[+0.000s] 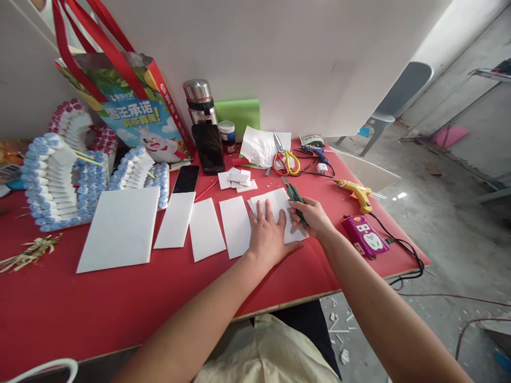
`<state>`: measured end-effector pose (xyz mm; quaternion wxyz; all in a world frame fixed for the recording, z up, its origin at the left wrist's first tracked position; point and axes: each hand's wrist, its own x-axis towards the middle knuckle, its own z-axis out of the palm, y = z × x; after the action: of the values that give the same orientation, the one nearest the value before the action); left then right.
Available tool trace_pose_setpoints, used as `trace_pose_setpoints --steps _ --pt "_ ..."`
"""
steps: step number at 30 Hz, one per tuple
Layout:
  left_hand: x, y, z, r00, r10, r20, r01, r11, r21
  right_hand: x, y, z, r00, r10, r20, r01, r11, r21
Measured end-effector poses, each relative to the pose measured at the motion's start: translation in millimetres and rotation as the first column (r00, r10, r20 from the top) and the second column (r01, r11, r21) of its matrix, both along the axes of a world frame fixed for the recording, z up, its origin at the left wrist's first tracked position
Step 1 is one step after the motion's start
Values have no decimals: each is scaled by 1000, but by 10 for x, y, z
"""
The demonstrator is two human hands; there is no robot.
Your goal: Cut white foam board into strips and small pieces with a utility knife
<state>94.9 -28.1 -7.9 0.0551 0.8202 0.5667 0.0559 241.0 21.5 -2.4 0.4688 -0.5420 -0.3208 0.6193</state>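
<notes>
My left hand (269,231) lies flat with fingers spread on a white board (294,234), pressing it to the red table. In my right hand (313,215) is a green utility knife (295,199), its blade pointing away from me over the board's far edge. Whether the blade touches the board I cannot tell. Left of my hands lie more white boards: one partly beside my left hand (236,229), a narrow one (206,231), another (175,221), and a large one (120,229). Small white offcuts (238,180) sit behind them.
Scissors (285,159) with red and yellow handles lie at the back. On the right are a yellow glue gun (355,192) and a purple power socket (365,236) with a cord. A thermos (199,101), phones, a gift bag (139,122) and cotton-swab models (59,183) stand at the back left.
</notes>
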Motion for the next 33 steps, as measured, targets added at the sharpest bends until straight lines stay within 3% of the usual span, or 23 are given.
trace_pose_setpoints --steps 9,16,22,33 --pt "-41 -38 89 998 -7 -55 3 997 -74 -7 -7 -1 999 -18 32 18 1000 5" --pt "-44 -29 69 997 -7 -82 4 999 -37 6 5 -38 999 -8 39 7 1000 14" --pt "24 -14 134 991 13 -132 -21 998 -56 -7 -1 -17 998 -27 56 26 1000 9" --pt "-50 22 62 994 -15 -111 12 1000 -26 -30 -14 9 998 -19 53 19 1000 -4"
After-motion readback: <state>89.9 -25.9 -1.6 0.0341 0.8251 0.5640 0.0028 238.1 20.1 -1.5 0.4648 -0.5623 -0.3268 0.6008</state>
